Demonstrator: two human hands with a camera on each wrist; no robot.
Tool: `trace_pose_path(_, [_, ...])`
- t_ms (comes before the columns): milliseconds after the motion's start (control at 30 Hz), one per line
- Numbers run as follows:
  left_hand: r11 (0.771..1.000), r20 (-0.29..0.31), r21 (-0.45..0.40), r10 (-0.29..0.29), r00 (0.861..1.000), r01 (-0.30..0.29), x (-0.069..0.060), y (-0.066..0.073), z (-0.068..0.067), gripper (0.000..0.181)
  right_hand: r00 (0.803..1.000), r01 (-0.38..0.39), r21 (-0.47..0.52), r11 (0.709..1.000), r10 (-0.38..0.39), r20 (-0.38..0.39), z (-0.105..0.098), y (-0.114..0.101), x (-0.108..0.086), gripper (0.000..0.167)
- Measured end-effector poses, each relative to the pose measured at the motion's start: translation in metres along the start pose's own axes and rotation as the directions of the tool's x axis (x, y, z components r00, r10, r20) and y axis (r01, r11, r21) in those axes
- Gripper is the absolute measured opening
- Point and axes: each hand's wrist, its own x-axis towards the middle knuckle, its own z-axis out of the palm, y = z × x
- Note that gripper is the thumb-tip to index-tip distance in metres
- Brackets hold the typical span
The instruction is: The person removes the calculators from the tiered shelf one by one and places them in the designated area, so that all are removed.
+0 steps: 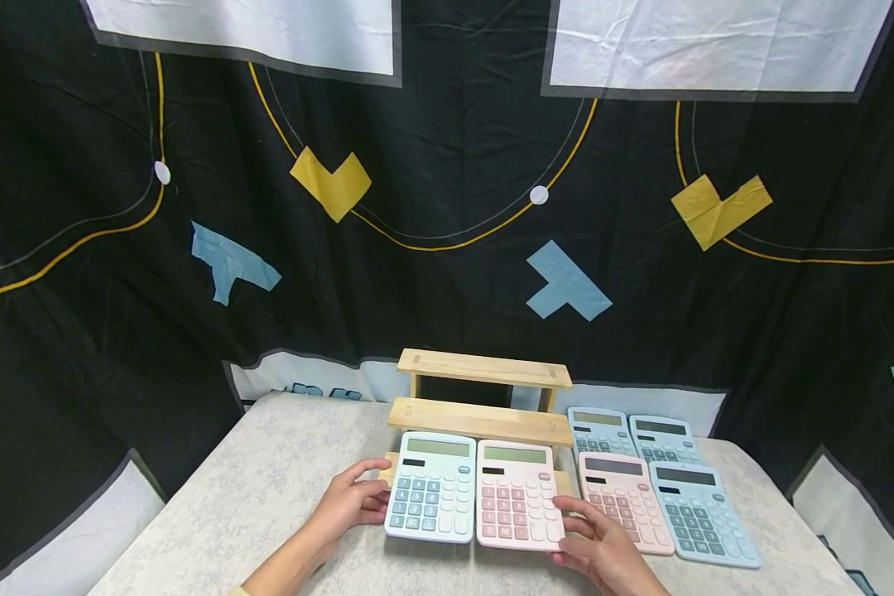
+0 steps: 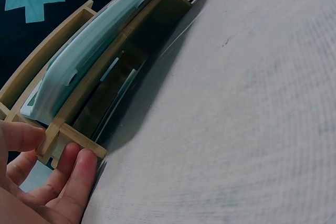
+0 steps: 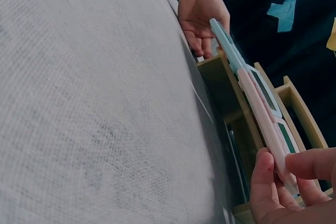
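Observation:
A tiered wooden rack (image 1: 480, 420) stands on the table, with a light blue calculator (image 1: 431, 488) and a pink calculator (image 1: 520, 495) leaning side by side on its front tier. My left hand (image 1: 348, 507) is at the rack's left end. In the left wrist view, the thumb and fingers of this hand (image 2: 50, 184) grip the wooden end piece, just below the blue calculator. My right hand (image 1: 602, 548) holds the pink calculator's lower right edge. The right wrist view shows thumb and fingers pinching that pink calculator (image 3: 260, 111) near its corner.
Right of the rack lie another pink calculator (image 1: 626, 501) and a blue calculator (image 1: 704, 511), with two more blue calculators (image 1: 598, 430) behind. Pale patterned cloth covers the table (image 1: 268, 463). A dark printed curtain (image 1: 447, 306) hangs behind the rack.

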Motion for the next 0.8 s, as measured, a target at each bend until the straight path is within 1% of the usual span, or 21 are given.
trace_pose_path(200, [1.000, 0.008, -0.006, -0.011, 1.000, 0.011, -0.003, 0.004, 0.000, 0.044, 1.000, -0.002, 0.016, 1.000, 0.002, 0.018, -0.004, 0.001, -0.003, 0.067])
trace_pose_path(367, [1.000, 0.006, -0.005, -0.015, 1.000, 0.015, -0.004, 0.005, 0.001, 0.044, 1.000, -0.022, -0.003, 1.000, 0.022, -0.004, -0.007, 0.000, -0.005, 0.066])
trace_pose_path(533, [1.000, 0.011, -0.002, -0.023, 1.000, 0.023, -0.003, 0.004, 0.001, 0.045, 0.997, -0.061, -0.012, 0.998, 0.061, -0.036, -0.012, -0.002, -0.006, 0.066])
trace_pose_path(667, [1.000, 0.017, 0.000, -0.023, 1.000, 0.023, -0.003, 0.004, 0.000, 0.046, 0.997, -0.073, -0.020, 0.997, 0.073, -0.032, -0.017, -0.003, -0.009, 0.066])
trace_pose_path(800, [1.000, 0.016, 0.000, -0.023, 1.000, 0.023, -0.004, 0.005, 0.000, 0.046, 0.997, -0.068, -0.015, 0.998, 0.068, -0.026, -0.022, -0.005, -0.013, 0.067])
